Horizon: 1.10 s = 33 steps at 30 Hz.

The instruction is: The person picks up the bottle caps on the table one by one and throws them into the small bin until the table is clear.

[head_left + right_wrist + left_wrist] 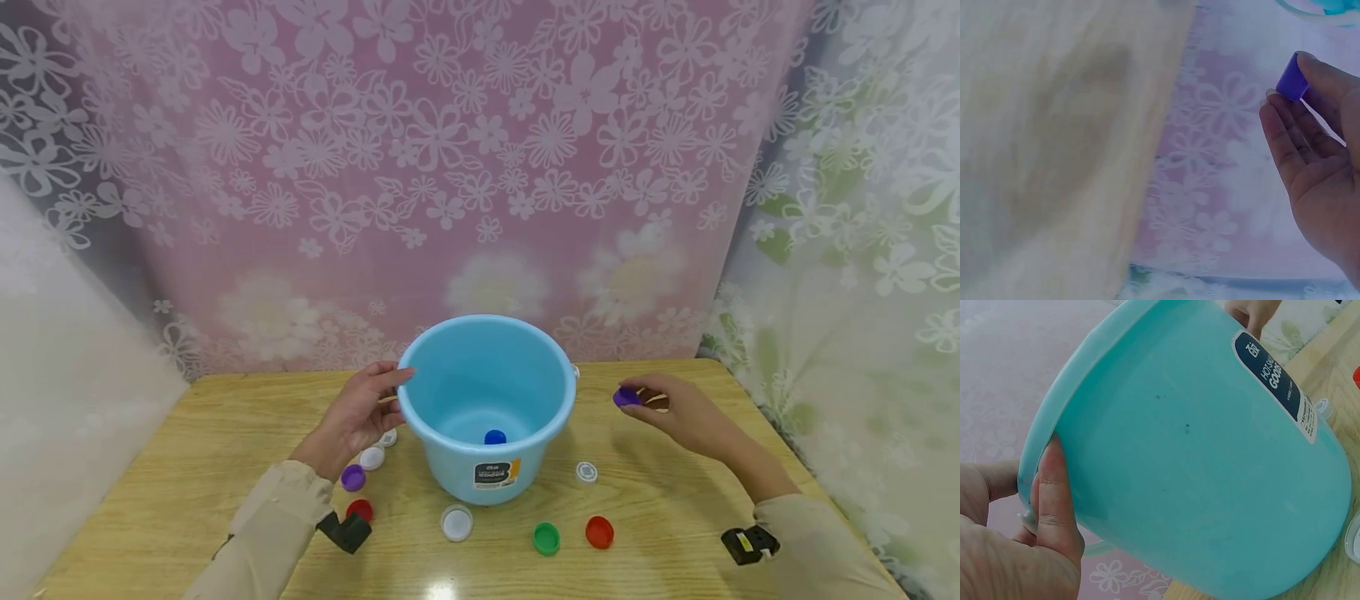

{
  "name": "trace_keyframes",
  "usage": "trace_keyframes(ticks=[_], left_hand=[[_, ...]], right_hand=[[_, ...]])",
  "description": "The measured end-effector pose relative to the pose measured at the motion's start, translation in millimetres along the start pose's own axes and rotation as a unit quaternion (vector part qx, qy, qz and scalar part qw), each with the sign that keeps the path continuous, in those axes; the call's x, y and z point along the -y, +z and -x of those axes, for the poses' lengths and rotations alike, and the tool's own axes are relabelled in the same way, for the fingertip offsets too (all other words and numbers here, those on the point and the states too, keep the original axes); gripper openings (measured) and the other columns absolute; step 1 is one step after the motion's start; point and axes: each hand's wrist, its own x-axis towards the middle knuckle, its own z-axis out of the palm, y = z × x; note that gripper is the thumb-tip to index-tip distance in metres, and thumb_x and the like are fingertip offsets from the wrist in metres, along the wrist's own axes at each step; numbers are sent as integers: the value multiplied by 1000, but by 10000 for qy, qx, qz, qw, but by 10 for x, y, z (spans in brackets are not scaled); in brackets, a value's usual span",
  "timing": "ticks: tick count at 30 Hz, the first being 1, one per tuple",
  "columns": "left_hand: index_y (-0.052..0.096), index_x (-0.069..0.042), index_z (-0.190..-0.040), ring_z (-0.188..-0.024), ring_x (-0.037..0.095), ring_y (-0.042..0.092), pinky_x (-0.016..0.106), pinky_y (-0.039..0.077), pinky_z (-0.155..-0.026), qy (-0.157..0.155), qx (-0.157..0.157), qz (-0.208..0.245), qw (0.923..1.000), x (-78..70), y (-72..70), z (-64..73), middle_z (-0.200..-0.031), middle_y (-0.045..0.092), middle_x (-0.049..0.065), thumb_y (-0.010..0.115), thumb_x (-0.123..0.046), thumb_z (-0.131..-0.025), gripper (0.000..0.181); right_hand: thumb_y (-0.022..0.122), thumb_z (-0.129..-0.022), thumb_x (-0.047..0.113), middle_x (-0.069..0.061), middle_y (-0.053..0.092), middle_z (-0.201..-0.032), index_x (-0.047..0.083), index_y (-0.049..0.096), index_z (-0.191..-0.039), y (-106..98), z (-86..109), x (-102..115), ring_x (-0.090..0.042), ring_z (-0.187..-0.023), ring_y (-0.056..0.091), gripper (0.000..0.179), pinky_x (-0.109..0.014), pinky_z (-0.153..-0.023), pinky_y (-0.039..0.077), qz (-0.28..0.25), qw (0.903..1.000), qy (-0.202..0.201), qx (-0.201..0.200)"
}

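A light blue bucket [480, 479] stands upright on the table, its front bearing a dark label [1272, 381]. My left hand [365, 408] grips the bucket's left rim; in the left wrist view one finger lies under the lip on the outside. To the right of the bucket, my right hand [678, 408] pinches a purple bottle cap [1293, 78] between thumb and fingers, raised above the table. A blue cap [495, 437] lies inside the bucket at the bottom.
Around the bucket on the wooden table [660, 517] lie a green cap [546, 539], a red cap [599, 532], white caps such as one in front [457, 523], another purple cap [353, 477] and a second red cap [360, 510]. A flowered curtain [480, 208] hangs behind.
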Motion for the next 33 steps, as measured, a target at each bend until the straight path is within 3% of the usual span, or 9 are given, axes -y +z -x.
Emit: trace_keyframes(ticks=[15, 24, 33], left_hand=[[48, -8, -111, -52, 12, 57, 22, 54, -53, 23, 12, -37, 10000, -6, -11, -13, -92, 52, 9, 62, -17, -94, 24], [48, -8, -110, -52, 12, 58, 22, 54, -53, 22, 10, 33, 10000, 13, -8, -19, -89, 53, 8, 62, -16, -94, 22], [49, -8, -109, -51, 12, 57, 22, 54, -53, 68, 5, 27, 10000, 10, -17, -16, -90, 53, 8, 63, -17, -94, 23]], right_hand=[[66, -92, 17, -10, 64, -109, 2, 58, -124, -377, -289, 466, -25, -94, 64, 35, -41, -78, 55, 151, 9965, -445, -687], [66, -92, 19, -8, 61, -113, 4, 59, -124, -380, -465, 726, -22, -96, 63, 35, -33, -81, 54, -68, 9959, -616, -652], [67, -92, 23, -5, 62, -112, 9, 61, -123, -280, -664, 929, -20, -96, 63, 35, -36, -83, 54, -134, 9948, -823, -586]])
